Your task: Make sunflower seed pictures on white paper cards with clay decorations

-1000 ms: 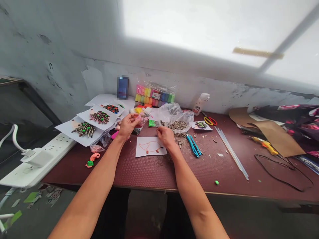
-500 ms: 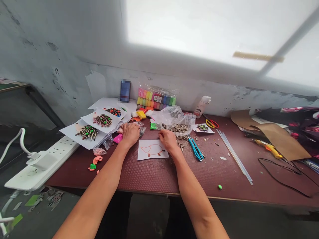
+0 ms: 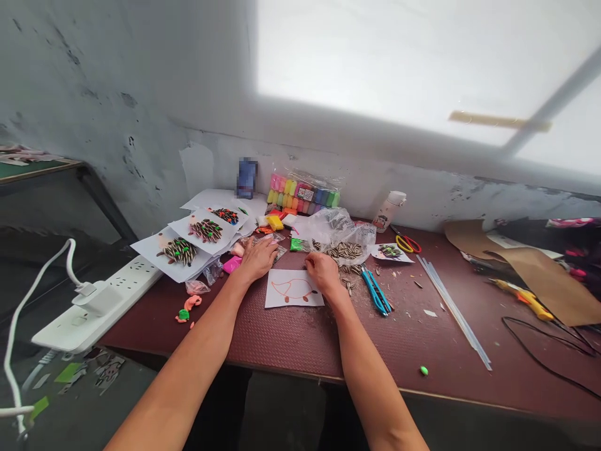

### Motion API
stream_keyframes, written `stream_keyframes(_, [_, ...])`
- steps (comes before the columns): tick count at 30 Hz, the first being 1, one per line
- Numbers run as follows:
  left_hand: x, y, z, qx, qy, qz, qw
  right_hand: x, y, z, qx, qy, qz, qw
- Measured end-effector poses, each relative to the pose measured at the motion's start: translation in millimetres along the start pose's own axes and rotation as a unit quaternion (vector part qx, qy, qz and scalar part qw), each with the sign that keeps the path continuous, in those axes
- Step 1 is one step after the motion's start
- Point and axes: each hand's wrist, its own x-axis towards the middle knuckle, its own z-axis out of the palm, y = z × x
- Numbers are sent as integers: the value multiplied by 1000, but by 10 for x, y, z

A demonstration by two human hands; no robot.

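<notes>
A white card (image 3: 286,296) with an orange outline drawing lies on the table, small brown ovals along the drawing's lower edge. My right hand (image 3: 323,272) is closed at the card's upper right corner, its fingertips curled under; what they hold, if anything, is hidden. To the left of the card, my left hand (image 3: 257,260) rests with fingers stretched out over small plastic packets (image 3: 280,252). Striped sunflower seeds (image 3: 345,250) spill from a clear plastic bag (image 3: 328,225) just beyond my right hand. A green clay packet (image 3: 298,244) lies between the hands.
Finished seed-covered cards (image 3: 205,230) are stacked on the left beside a white power strip (image 3: 70,329). Coloured clay packs (image 3: 305,193) lean against the wall. Rightward are a blue utility knife (image 3: 375,290), scissors (image 3: 406,243), a bottle (image 3: 389,210), clear sticks (image 3: 455,313) and a yellow glue gun (image 3: 523,297).
The whole view has shifted slightly, so everything appears further right and lower. Both hands keep nearly the same places over the packets and at the card's corner.
</notes>
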Motion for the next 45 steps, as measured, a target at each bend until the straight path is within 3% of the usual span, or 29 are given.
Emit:
stream_keyframes(6, [24,71,-173,-4,98,-27,995,-14,-3,-27,2,-2,2,1000])
stream_keyframes(12, [-8,33,-173,33,66,-141,987,-22,-14,-45,-6,-5,6,1000])
stream_keyframes(20, [87,-58,41,-83,94,-36,992,-17,2,-44,-7,-5,4,1000])
stream_keyframes(24, [78,-92,19,-56,115,-61,990,-26,-5,-65,-4,-5,7,1000])
stream_keyframes(29, [176,-101,-31,-1,78,-70,995,-38,-8,-94,5,-4,11,1000])
stream_keyframes(38, [932,-158,-183,99,30,-83,991,-17,61,-64,31,10,10,999])
stream_keyframes(45, [1014,-267,-210,155,-40,-107,981,-22,39,-75,29,-2,8,1000])
